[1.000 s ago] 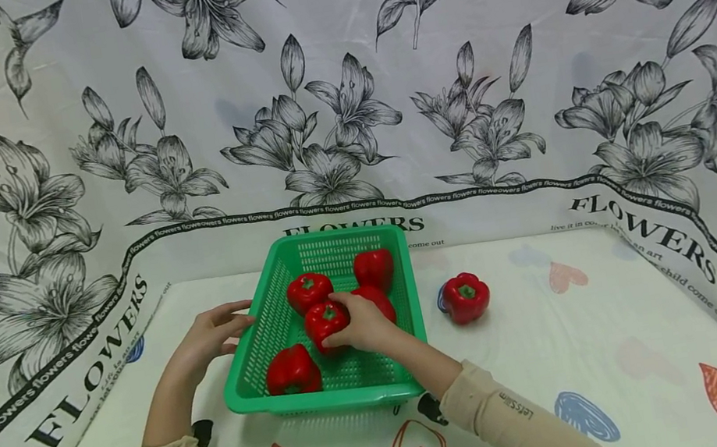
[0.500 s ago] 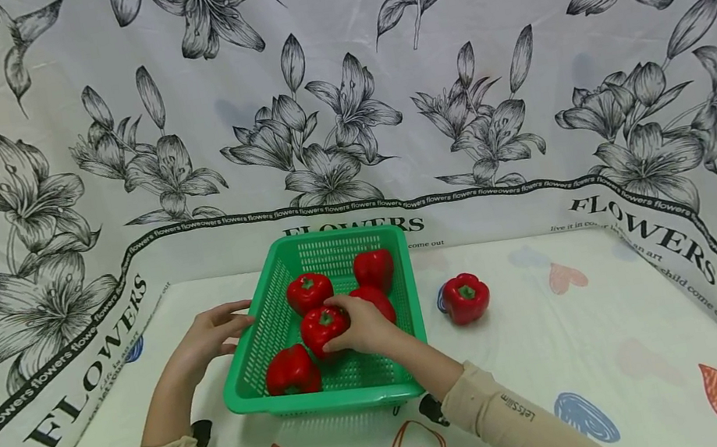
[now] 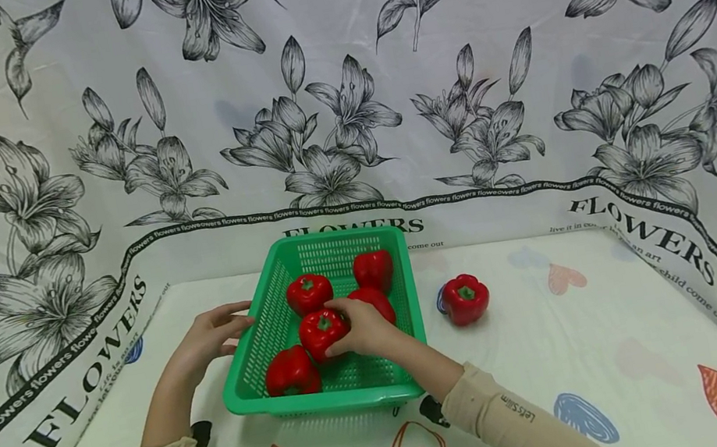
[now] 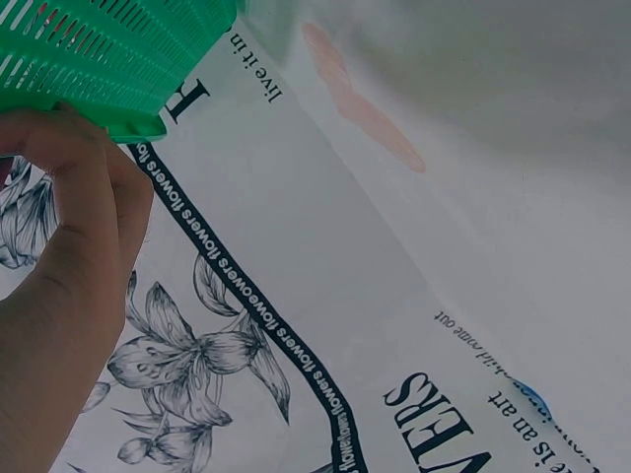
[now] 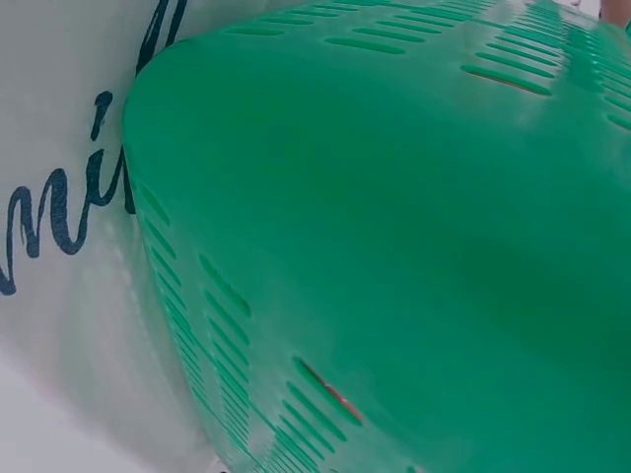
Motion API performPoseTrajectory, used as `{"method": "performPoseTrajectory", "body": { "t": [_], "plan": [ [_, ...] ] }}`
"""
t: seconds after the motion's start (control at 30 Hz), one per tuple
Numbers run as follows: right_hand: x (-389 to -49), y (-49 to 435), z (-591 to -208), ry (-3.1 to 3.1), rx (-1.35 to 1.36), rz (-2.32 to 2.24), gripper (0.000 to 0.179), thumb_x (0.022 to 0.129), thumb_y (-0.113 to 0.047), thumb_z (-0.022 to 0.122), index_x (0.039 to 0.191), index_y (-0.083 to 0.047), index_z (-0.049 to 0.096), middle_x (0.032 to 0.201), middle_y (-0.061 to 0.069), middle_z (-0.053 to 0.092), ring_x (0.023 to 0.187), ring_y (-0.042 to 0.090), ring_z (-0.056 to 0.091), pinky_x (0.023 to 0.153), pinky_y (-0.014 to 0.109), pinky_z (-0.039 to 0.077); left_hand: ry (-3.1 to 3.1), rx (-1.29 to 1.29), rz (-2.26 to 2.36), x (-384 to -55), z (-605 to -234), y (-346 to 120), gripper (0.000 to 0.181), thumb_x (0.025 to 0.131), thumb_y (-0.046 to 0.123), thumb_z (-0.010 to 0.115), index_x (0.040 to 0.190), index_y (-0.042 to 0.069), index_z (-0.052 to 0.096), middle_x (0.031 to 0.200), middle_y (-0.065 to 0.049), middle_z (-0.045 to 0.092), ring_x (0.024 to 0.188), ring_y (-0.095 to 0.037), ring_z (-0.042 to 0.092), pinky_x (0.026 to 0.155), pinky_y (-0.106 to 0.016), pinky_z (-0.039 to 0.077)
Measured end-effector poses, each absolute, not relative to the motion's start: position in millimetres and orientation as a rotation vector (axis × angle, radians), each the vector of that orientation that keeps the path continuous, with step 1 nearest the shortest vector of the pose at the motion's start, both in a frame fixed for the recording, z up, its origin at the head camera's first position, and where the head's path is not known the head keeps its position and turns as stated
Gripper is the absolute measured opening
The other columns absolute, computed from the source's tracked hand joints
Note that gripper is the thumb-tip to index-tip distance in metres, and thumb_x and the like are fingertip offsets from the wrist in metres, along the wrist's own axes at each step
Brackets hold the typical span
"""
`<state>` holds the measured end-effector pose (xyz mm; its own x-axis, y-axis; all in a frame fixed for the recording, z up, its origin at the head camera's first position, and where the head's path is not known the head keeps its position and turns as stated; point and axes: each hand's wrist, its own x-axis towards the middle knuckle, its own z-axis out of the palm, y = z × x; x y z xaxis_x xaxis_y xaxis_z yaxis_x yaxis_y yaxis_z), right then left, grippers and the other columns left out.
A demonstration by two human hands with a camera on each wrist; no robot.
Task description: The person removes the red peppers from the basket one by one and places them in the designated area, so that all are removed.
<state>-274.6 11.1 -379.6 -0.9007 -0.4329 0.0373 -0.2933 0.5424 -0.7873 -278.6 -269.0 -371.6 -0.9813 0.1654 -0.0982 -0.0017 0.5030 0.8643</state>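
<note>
I see the right hand pinching a glossy red bell pepper between thumb and fingers, its green stem turned up, inside a green slotted basket. The left hand holds nothing; its loosely bent fingers reach the outside of the basket's left rim, and on my left wrist feed they sit right against the green plastic, their tips out of my sight. Close around the gripped pepper, I count four more in the basket: a front-left pepper near the front wall, a back-left pepper just behind the held one, a back-right pepper in the far corner, and a half-hidden pepper partly covered by the right hand. A lone pepper sits outside, to the right of the basket, stem up on the worktop, whose pale cover carries printed red and blue hearts. Beige sleeves end above both wrists. My right wrist feed is mostly the basket's green wall. Behind it all, I see a white backdrop printed with black lilies and the word "FLOWERS".
</note>
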Motion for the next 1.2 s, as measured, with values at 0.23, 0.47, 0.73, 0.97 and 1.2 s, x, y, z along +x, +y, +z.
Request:
{"method": "performPoseTrajectory", "body": {
  "t": [0.23,0.47,0.73,0.97,1.2],
  "plan": [
    [-272.6,8.1,-381.3,2.619,-0.593,-1.302,0.074,0.077,-0.019,0.084,0.14,-0.006,0.048,0.135,0.012,0.057,0.12,0.027,0.054,0.095,0.045,0.053,2.577,0.144,1.48,-278.1,-371.7,-269.9,0.057,0.101,0.03,0.053,0.147,0.0,0.039,0.131,-0.024,0.057,0.094,-0.012,0.065,0.082,-0.031,0.056],
    [-271.7,5.6,-381.6,2.625,-0.6,-1.264,0.079,0.079,-0.022,0.082,0.145,-0.008,0.043,0.14,0.011,0.054,0.125,0.028,0.052,0.097,0.047,0.052,2.576,0.14,1.477,-278.5,-372.8,-272.3,0.058,0.101,0.032,0.052,0.147,0.0,0.038,0.134,-0.024,0.056,0.095,-0.012,0.064,0.083,-0.032,0.055],
    [-271.3,5.6,-380.1,2.644,-0.618,-1.255,0.077,0.079,-0.021,0.082,0.144,-0.005,0.045,0.138,0.012,0.056,0.124,0.028,0.053,0.098,0.046,0.051,2.577,0.158,1.486,-277.2,-373.2,-273.9,0.058,0.101,0.031,0.051,0.147,-0.001,0.038,0.135,-0.025,0.055,0.095,-0.011,0.064,0.082,-0.03,0.056],
    [-272.8,8.3,-381.8,2.632,-0.602,-1.33,0.077,0.078,-0.021,0.083,0.143,-0.006,0.046,0.139,0.011,0.055,0.125,0.028,0.053,0.098,0.047,0.051,2.59,0.166,1.482,-276.5,-372.9,-272.5,0.057,0.101,0.03,0.052,0.147,-0.001,0.039,0.131,-0.024,0.057,0.096,-0.012,0.063,0.082,-0.031,0.056],
    [-275.1,13.0,-382.2,2.59,-0.595,-1.418,0.077,0.078,-0.021,0.083,0.144,-0.006,0.046,0.139,0.012,0.056,0.125,0.029,0.055,0.1,0.045,0.05,2.586,0.153,1.482,-278.2,-372.8,-270.1,0.057,0.101,0.031,0.053,0.146,-0.001,0.04,0.129,-0.023,0.059,0.096,-0.012,0.063,0.081,-0.029,0.055]
  ]
}}
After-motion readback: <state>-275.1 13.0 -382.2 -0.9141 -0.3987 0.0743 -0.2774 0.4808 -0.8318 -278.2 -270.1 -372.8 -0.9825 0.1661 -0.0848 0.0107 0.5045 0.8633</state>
